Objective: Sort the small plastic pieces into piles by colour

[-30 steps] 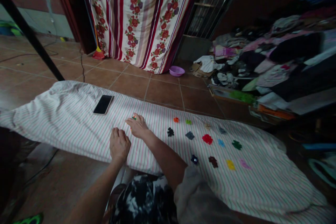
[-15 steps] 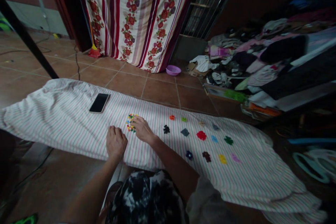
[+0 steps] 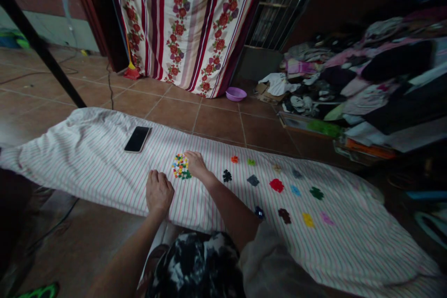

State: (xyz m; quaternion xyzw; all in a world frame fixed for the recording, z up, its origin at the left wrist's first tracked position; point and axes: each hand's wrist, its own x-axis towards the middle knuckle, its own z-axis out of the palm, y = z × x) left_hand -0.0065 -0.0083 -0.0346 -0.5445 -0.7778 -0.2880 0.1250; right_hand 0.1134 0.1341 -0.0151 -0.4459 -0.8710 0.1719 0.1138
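A pile of small mixed-colour pieces (image 3: 181,166) lies on the striped cloth (image 3: 115,186). At the pile's right edge is my right hand (image 3: 196,165), its fingers bent; whatever is under the fingertips is too small to make out. My left hand (image 3: 159,192) rests on the cloth to the lower left of the pile, fingers curled under and their tips hidden. To the right, small single-colour heaps are spread out, among them black (image 3: 227,176), grey (image 3: 253,180), red (image 3: 276,185), dark green (image 3: 317,193), brown (image 3: 284,216), yellow (image 3: 308,220) and orange (image 3: 234,159).
A phone (image 3: 137,139) lies on the cloth beyond my left hand. Past the cloth's far edge are a tiled floor, a purple basin (image 3: 236,94) and a hanging flowered curtain (image 3: 195,23). Heaped clothes (image 3: 352,74) fill the right background. A dark pole (image 3: 45,51) slants at the left.
My right hand has shifted off the middle of the mixed pile to its right edge, uncovering more pieces. My left hand stays beside the pile. The whole view has shifted slightly.
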